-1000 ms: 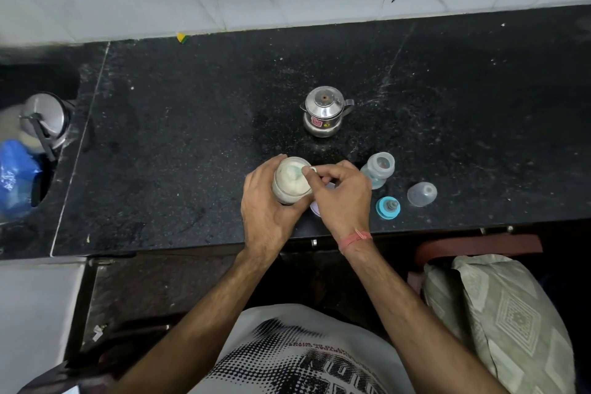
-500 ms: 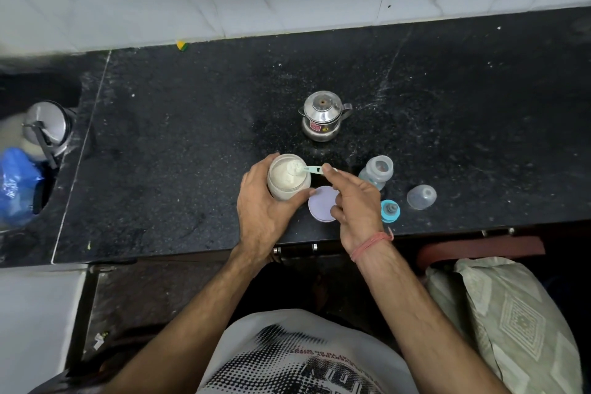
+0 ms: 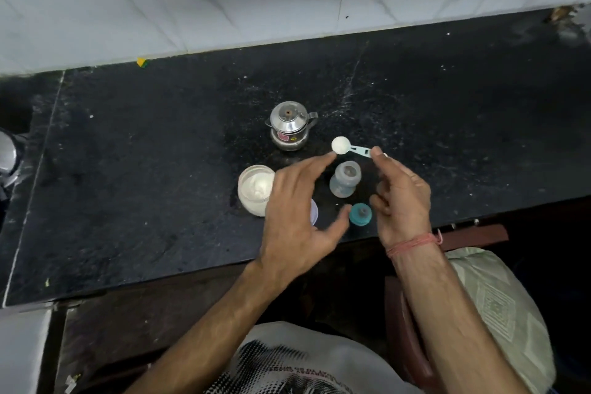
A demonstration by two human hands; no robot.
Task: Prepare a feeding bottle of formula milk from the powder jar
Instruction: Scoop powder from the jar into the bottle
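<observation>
The small kettle, jar and bottle crowd the frame's middle; bare black counter spreads left and right.

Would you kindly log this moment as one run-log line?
right hand pinches pale blue plastic scoop, heaped | left hand open, fingertip at scoop | clear feeding bottle uncapped | glass powder jar open

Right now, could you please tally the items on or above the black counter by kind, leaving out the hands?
Steel pot: 1
Open powder jar: 1
Jar lid, mostly hidden: 1
Scoop of powder: 1
Open feeding bottle: 1
Teal teat ring: 1
Total: 6
</observation>
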